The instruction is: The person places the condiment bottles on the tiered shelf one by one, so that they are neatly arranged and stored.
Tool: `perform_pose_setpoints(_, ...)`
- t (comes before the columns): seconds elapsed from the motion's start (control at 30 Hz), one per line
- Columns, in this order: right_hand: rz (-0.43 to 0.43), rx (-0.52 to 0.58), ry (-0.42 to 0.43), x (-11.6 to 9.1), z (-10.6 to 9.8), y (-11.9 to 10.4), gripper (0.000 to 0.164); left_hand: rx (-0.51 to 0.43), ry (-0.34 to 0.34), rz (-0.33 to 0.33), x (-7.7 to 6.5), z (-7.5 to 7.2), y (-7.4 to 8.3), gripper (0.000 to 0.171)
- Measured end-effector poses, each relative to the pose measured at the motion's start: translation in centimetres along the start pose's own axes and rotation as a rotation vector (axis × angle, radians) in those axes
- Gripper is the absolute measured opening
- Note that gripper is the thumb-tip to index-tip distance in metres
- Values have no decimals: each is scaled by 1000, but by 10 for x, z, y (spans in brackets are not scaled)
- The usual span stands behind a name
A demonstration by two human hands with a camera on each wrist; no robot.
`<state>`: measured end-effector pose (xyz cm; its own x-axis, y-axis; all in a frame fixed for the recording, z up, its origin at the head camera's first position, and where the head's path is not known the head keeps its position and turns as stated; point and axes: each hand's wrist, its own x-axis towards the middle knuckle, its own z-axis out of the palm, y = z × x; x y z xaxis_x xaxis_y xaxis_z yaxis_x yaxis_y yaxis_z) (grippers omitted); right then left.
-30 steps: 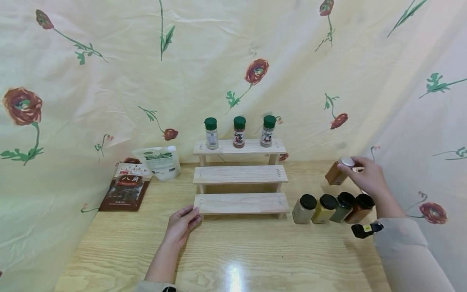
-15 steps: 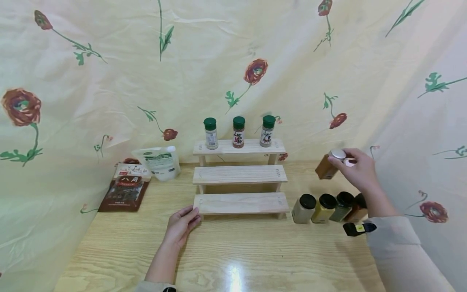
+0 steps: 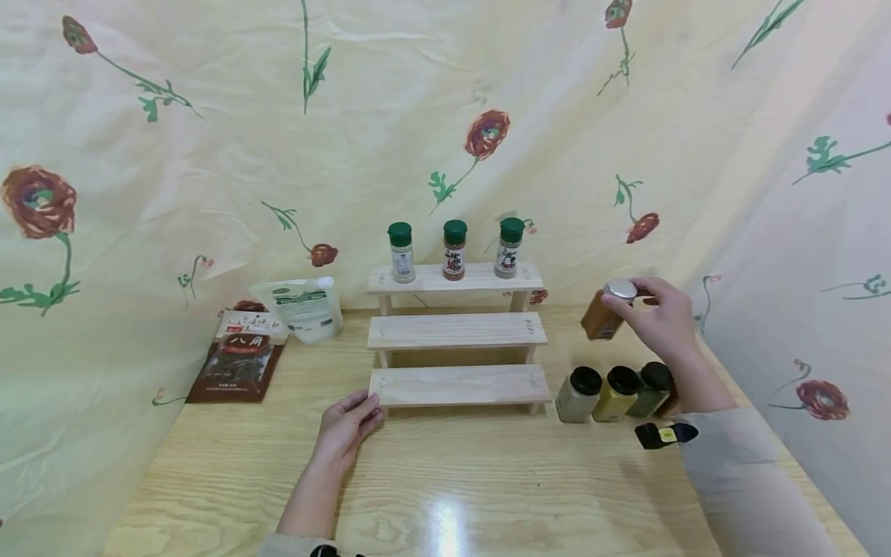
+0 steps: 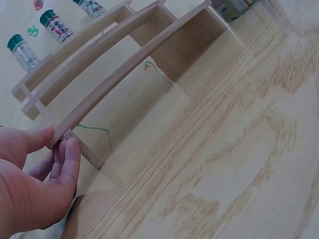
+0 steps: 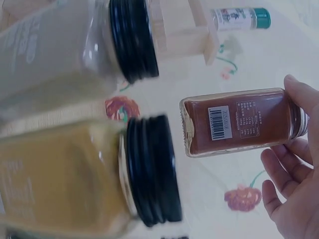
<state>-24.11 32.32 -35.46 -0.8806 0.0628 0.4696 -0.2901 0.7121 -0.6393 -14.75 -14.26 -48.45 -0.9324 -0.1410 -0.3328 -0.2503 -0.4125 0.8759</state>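
My right hand [image 3: 657, 313] grips a square glass spice jar [image 3: 602, 316] by its silver lid, tilted above the table to the right of the rack. Reddish-brown powder fills the jar [image 5: 237, 122], and its barcode label shows in the right wrist view. With thumb and fingers, my left hand [image 3: 348, 425] pinches the left end of the bottom step of a three-step wooden rack [image 3: 459, 385]; the left wrist view shows the thumb on top of that board [image 4: 67, 122]. Three green-capped shakers [image 3: 454, 251] stand along the top step.
Several black-lidded jars [image 3: 579, 394] stand in a row right of the rack, the rightmost partly behind my right wrist. A white spouted pouch [image 3: 306, 309] and a brown packet [image 3: 240, 356] lie at the left. A flowered cloth [image 3: 390, 139] hangs behind.
My right hand has carried the brown-filled jar leftward toward the rack, from above the table's right side. My left hand stays on the bottom step.
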Motion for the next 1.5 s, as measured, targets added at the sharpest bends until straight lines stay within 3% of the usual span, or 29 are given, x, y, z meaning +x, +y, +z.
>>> perform_pose_setpoints(0.73,-22,124,54,5,36,-40,42,-20,8,-7,-1,2,1,46)
perform_pose_setpoints(1.5,-59,245,-9,4,91,-82,43,-29,11,5,-1,3,2,44)
